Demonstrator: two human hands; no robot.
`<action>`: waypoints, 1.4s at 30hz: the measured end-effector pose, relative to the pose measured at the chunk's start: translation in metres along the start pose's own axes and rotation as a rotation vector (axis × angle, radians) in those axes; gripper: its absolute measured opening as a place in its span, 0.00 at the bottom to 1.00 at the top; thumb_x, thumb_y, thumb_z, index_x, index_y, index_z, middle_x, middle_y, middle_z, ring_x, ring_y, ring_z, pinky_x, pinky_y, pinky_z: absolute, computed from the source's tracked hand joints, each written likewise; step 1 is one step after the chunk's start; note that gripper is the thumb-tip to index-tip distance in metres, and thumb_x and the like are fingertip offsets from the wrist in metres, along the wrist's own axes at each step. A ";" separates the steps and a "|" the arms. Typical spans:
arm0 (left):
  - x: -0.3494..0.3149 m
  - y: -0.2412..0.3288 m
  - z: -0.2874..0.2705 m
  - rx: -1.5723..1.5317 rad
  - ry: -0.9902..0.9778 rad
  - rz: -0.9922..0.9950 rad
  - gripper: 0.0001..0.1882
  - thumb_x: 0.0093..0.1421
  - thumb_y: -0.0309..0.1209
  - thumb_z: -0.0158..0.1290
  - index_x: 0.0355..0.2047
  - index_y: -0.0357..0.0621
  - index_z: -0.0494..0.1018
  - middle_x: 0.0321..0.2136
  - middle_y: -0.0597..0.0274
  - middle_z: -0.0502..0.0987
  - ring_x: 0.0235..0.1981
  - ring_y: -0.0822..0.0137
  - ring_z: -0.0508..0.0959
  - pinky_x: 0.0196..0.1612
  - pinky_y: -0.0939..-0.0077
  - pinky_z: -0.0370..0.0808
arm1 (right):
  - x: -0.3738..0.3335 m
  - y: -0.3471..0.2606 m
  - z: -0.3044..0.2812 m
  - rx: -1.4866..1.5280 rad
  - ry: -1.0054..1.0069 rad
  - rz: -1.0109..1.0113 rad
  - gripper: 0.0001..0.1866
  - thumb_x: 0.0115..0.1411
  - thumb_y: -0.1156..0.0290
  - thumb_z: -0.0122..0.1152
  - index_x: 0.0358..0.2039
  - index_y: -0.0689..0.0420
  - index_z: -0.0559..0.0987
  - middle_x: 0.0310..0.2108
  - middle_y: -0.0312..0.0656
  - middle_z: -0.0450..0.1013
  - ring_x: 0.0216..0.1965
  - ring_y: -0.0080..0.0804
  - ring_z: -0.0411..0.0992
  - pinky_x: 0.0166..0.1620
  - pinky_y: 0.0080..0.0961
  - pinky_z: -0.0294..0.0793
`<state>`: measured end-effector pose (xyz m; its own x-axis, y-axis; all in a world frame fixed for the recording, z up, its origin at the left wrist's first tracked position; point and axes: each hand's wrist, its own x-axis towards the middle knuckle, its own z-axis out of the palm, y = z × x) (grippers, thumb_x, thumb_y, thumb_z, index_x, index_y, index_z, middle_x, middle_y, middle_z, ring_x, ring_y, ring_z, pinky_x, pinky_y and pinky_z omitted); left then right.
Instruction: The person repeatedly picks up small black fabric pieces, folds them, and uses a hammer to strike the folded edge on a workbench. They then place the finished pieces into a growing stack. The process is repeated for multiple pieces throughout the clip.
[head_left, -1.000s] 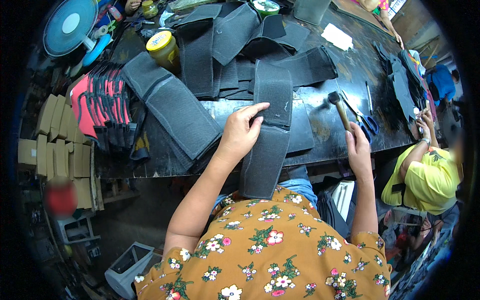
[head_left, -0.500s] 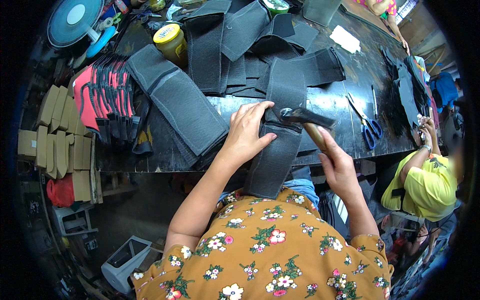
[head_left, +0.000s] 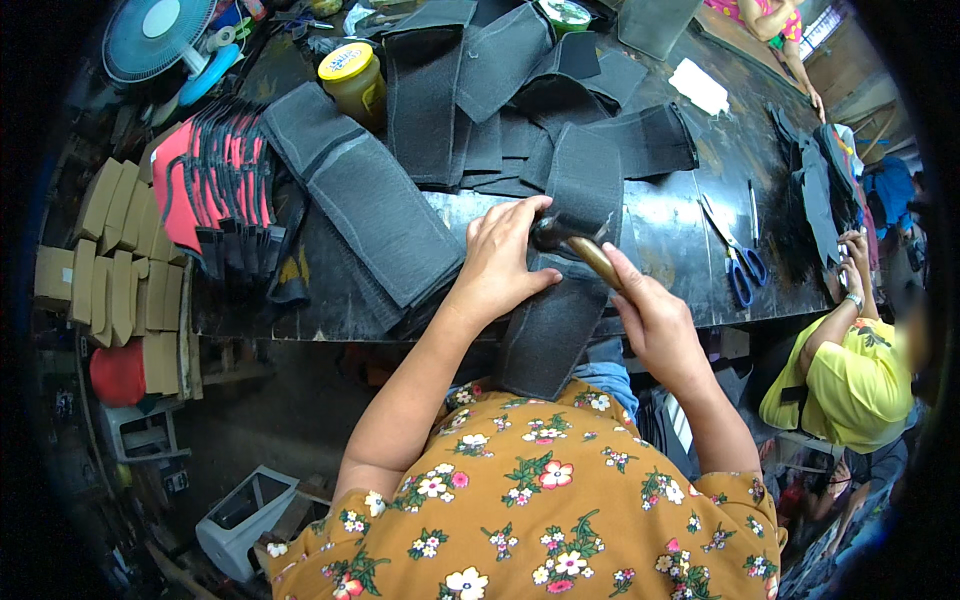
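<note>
Black fabric makes up the strip (head_left: 588, 175), which I have lying across the near edge of the table (head_left: 690, 275), its near end overhanging toward the floral shirt (head_left: 520, 480). I have the left hand (head_left: 503, 255) spread flat at the strip's left side, fingers together and pointing away, the thumb well apart and laid on the fabric. With the right hand (head_left: 655, 320), just right of the strip, I grip the wooden handle of a hammer (head_left: 594, 260), fingers wrapped round it. The hammer's dark head sits over the strip's cross seam, close to the left fingertips; from this far off I cannot tell whether it touches the fabric. Right of the strip, I see scissors (head_left: 733, 246) with blue handles, slightly parted, and beyond them a slim tool (head_left: 754, 210). Left of the strip lies a slanting stack (head_left: 385, 230) of similar black pieces, and farther left a pink-and-black pile (head_left: 215, 185). Beyond the strip spreads a loose heap (head_left: 425, 110) of black pieces, with a yellow-lidded jar (head_left: 353, 90) beside it. Well to the strip's right, my view takes in a co-worker (head_left: 858, 385) in yellow, hands raised near more dark pieces (head_left: 815, 195).
</note>
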<state>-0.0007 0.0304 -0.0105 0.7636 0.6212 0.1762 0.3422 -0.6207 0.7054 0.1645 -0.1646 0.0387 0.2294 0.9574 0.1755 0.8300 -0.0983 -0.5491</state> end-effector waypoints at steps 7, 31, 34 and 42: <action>0.001 0.000 -0.001 -0.032 -0.022 -0.004 0.55 0.43 0.34 0.78 0.71 0.50 0.63 0.62 0.54 0.76 0.68 0.50 0.71 0.71 0.51 0.61 | 0.000 0.006 -0.002 0.005 0.007 -0.010 0.38 0.67 0.78 0.64 0.75 0.41 0.67 0.39 0.53 0.78 0.38 0.56 0.80 0.42 0.46 0.80; 0.001 0.023 0.001 -0.011 -0.092 0.059 0.40 0.52 0.24 0.66 0.67 0.46 0.69 0.66 0.46 0.68 0.69 0.43 0.69 0.70 0.51 0.65 | -0.036 0.027 -0.031 0.118 0.089 0.031 0.34 0.64 0.81 0.66 0.71 0.48 0.73 0.47 0.57 0.81 0.45 0.54 0.82 0.49 0.37 0.80; 0.000 0.027 0.000 -0.068 -0.067 0.077 0.39 0.52 0.21 0.64 0.67 0.42 0.68 0.66 0.44 0.67 0.67 0.40 0.71 0.69 0.54 0.70 | -0.043 0.031 -0.033 0.098 0.065 0.029 0.34 0.65 0.81 0.65 0.71 0.48 0.74 0.45 0.56 0.81 0.43 0.54 0.82 0.48 0.36 0.80; -0.001 0.025 0.000 -0.087 -0.101 0.027 0.39 0.53 0.21 0.63 0.67 0.41 0.67 0.66 0.42 0.66 0.66 0.39 0.72 0.69 0.54 0.71 | -0.059 0.040 -0.041 0.028 0.047 0.063 0.34 0.63 0.82 0.66 0.70 0.51 0.75 0.40 0.53 0.80 0.37 0.51 0.80 0.44 0.37 0.79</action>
<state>0.0070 0.0146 0.0073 0.8245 0.5509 0.1293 0.2750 -0.5898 0.7593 0.2047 -0.2356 0.0401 0.3051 0.9356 0.1777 0.7988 -0.1498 -0.5827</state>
